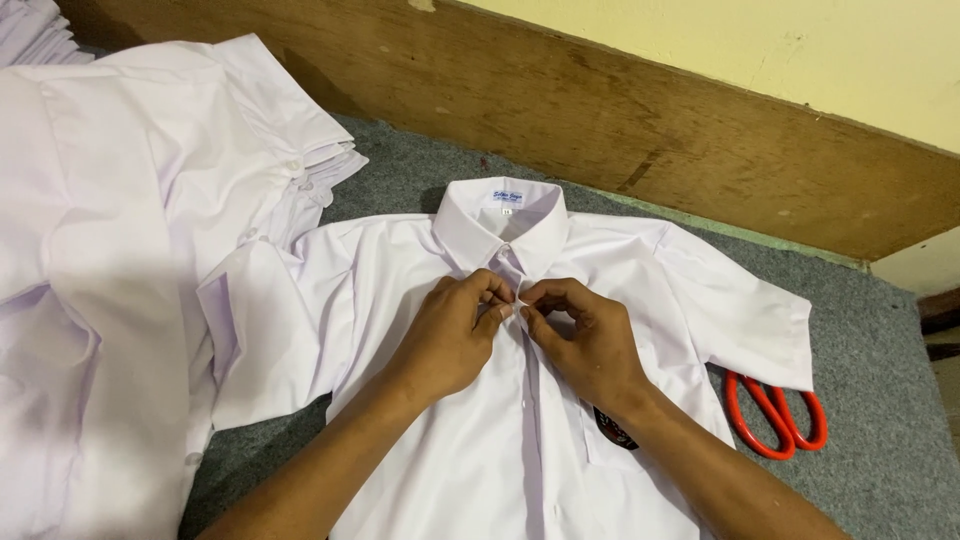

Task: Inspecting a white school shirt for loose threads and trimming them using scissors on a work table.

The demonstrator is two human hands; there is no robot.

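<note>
A white short-sleeved shirt point(620, 270) lies face up on a grey carpeted surface, collar toward the wall. Both hands meet on its front placket just below the collar. My left hand point(450, 335) pinches the left edge of the placket. My right hand point(585, 340) pinches the right edge, fingertips touching those of the left hand at a button spot. A dark badge point(615, 430) sits on the chest pocket, partly hidden by my right wrist.
A pile of white shirts point(120, 250) fills the left side and overlaps the shirt's sleeve. Orange-handled scissors point(775, 415) lie on the grey carpet point(880, 400) to the right, partly under the sleeve. A wooden board point(650, 120) runs along the wall behind.
</note>
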